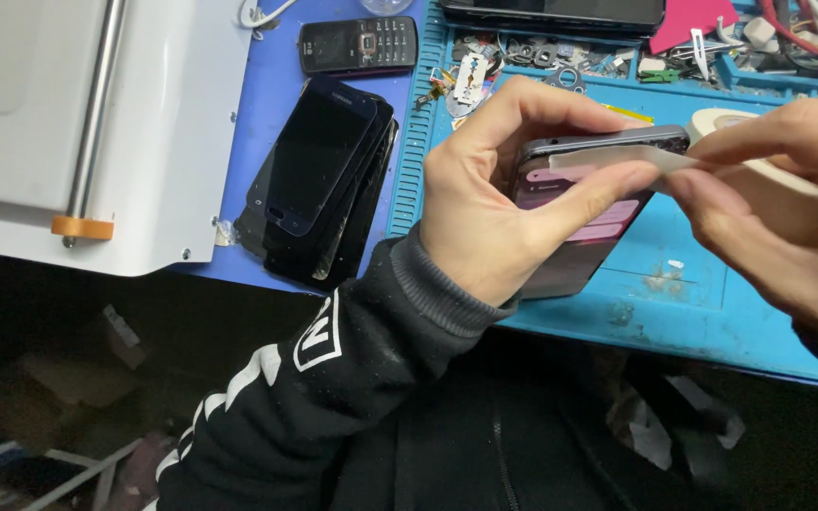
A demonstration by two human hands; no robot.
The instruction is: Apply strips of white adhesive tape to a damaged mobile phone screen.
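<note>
Above the blue ribbed mat on the worktop (674,303), the left hand (499,203) clamps the dark, slim, rigid smartphone (579,222) by its slippery-looking edges, while the right hand (788,203) pinches a flimsy translucent tape strip (617,159) across its fragile-seeming top.

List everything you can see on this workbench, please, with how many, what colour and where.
Smartphone: one, dark with a lit pink screen, held at centre.
Tape strip: one, translucent white, across the phone's top edge.
Tape roll: one, off-white, behind the phone.
Stacked phone screens: several, black, left of the mat.
Keypad phone: one, black, top centre.
Work mat: one, blue, under the hands.
Machine: one, white, top left.
Small parts and tools: many, mixed, in the mat's top trays.
Left hand: grips the smartphone.
Right hand: pinches the tape strip.
</note>
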